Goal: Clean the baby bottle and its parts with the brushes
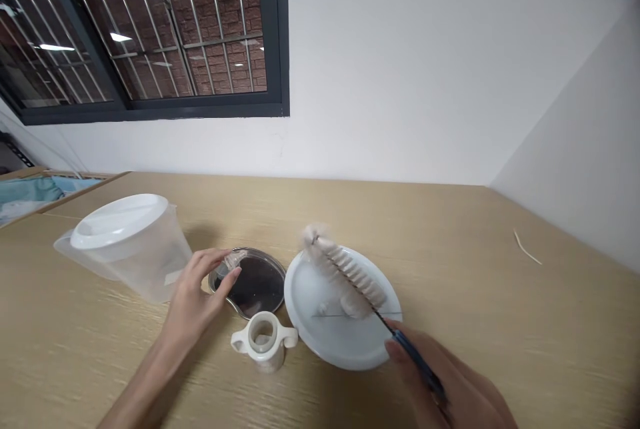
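My left hand [200, 289] pinches a small clear object [235, 259] above the left edge of a round dark tray [257, 282] with a shiny rim. Held in my right hand [445, 376] is a bottle brush [350, 276] with white bristles and a dark blue handle; its head hangs over a white plate [345, 356]. Under the brush, a white rounded piece [355, 306] and a thin rod lie on the plate. Between the tray and the plate, nearer to me, stands a white two-handled cup [265, 346] with an open top.
A translucent lidded pitcher [145, 256] stands at the left on the wooden table [450, 229]. A thin pale strip [526, 248] lies far right. Blue-green cloth [40, 190] shows at the left edge. Behind are a wall and a barred window.
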Demonstrator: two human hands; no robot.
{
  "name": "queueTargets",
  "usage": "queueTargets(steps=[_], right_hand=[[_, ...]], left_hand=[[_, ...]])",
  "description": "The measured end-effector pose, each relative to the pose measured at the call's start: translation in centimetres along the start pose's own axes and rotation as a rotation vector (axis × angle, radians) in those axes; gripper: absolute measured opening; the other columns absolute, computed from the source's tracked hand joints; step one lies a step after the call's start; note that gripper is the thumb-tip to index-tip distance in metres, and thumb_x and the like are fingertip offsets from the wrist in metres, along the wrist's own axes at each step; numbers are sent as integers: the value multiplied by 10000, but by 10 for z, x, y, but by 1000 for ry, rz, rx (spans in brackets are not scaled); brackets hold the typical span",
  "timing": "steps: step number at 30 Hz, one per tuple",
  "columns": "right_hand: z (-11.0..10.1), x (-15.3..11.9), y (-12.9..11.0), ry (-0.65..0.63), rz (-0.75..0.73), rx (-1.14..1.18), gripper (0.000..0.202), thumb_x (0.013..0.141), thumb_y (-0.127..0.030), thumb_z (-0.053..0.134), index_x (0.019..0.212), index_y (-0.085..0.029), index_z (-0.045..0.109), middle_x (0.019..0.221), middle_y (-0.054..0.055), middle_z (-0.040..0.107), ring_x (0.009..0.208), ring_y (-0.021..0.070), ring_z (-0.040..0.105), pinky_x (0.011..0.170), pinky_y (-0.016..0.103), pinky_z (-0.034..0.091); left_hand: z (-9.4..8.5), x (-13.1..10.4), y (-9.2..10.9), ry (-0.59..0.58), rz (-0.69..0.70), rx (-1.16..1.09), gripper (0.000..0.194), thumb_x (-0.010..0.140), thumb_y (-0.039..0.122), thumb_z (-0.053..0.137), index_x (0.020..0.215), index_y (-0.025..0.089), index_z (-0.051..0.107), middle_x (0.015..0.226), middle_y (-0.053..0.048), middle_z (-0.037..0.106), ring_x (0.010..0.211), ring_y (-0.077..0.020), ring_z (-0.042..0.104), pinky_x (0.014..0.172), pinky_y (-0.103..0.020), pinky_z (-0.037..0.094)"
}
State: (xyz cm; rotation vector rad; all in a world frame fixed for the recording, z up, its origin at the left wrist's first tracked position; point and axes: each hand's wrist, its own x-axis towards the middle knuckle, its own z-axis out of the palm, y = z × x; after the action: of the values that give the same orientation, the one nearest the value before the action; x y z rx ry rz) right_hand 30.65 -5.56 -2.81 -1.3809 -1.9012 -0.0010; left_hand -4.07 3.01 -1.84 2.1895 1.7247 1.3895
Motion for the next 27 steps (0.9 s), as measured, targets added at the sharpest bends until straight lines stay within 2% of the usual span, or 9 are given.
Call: queueTargets(steps=[3,6,9,13,20,24,27], right_hand=[[-3,2,2,31,34,3,240,973,-369,491,1064,-218,654,861,33,764,652,147,732,522,158,557],[-5,5,6,70,43,-17,251,968,-394,485,989,-218,662,740,13,732,583,151,704,486,184,538],[-5,5,9,87,78,-35,263,970,-411,480,950,-223,662,730,4,724,565,148,685,481,202,524],[-4,5,11,102,98,-6,248,974,-396,486,997,-227,665,773,-5,733,578,137,670,503,206,513],[-9,8,11,134,125,4,259,972,-388,487,947,-214,676,681,-20,687,512,121,608,478,205,477],[-11,10,7,157,140,40,262,978,-364,479,970,-189,673,706,-4,687,534,114,607,487,196,470],[-12,14,5,165,179,35,291,986,-373,456,941,-181,671,697,3,677,526,115,583,483,203,452]], left_hand=[[11,2,-17,-167,2,162,246,928,376,600,1128,234,620,1103,-56,665,1042,-250,624,925,-414,498],[24,3,-23,-231,28,385,235,949,352,554,1138,232,622,1147,-75,686,1084,-285,586,948,-471,412],[33,7,-24,-245,44,542,227,951,346,543,1123,239,644,1162,-86,697,1075,-304,572,927,-507,342],[40,12,-25,-255,45,569,215,936,349,555,1072,236,678,1181,-98,688,1079,-325,549,895,-508,313],[33,11,-27,-197,96,568,284,937,391,548,1168,283,674,1316,-89,634,1174,-333,506,904,-491,297],[25,15,-25,-119,112,463,312,981,412,428,980,237,687,1070,-84,720,1007,-303,593,841,-446,357],[15,19,-19,-87,76,372,347,970,456,412,832,220,626,816,-50,707,796,-261,629,748,-385,413]])
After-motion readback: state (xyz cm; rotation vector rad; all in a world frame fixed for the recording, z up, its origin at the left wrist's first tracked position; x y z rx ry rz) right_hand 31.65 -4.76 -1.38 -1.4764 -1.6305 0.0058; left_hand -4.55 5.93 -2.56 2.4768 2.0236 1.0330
